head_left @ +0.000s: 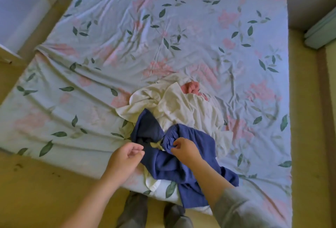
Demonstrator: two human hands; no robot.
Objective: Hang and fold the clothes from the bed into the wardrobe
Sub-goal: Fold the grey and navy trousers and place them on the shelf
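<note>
Blue garment is pinched at its gathered waistband by the fingers of the right hand. The left hand has its fingers curled right at the edge of the blue garment; whether they grip it I cannot tell. It lies crumpled at the near edge of the bed, overlapping a white garment, with a pink garment just behind. Grey-socked feet stand on the floor.

A single wide-angle head view looks forward and steeply down, close above the near edge of the bed.
</note>
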